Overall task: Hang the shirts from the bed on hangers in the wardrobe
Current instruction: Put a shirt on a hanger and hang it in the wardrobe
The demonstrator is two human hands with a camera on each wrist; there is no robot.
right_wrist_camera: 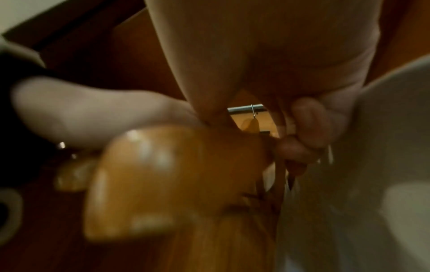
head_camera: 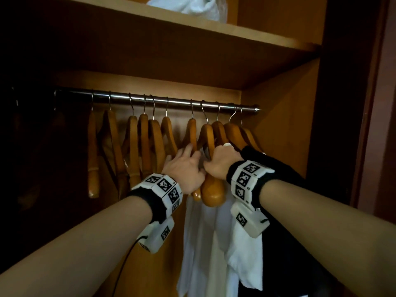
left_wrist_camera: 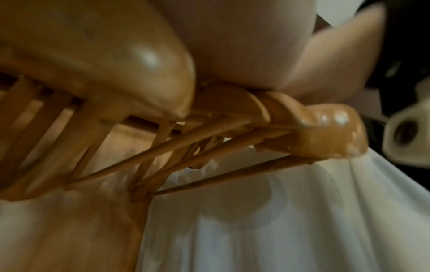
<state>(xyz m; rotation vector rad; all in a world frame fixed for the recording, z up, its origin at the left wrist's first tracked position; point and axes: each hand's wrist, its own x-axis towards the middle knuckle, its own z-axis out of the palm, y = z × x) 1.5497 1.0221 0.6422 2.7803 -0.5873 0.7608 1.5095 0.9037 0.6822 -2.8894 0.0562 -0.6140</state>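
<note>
Wardrobe (head_camera: 278,129) open; steel rail (head_camera: 150,99) carries row of wooden hangers (head_camera: 132,146). White shirt (head_camera: 205,243) hangs near rail's right end, dark garment (head_camera: 285,254) beside it. Left hand (head_camera: 184,166) among hangers, fingers extended, loose. Right hand (head_camera: 220,161) curled round hanger (head_camera: 212,189) bearing shirt. White bundle (head_camera: 192,6) on top shelf (head_camera: 235,35).

Wooden hangers (head_camera: 132,146) on the rail (head_camera: 162,100): eleven hooks counted; white shirts (head_camera: 205,243): one at the rail's right end; white bundles (head_camera: 192,5) on the shelf (head_camera: 214,31): one; hands: two
</note>
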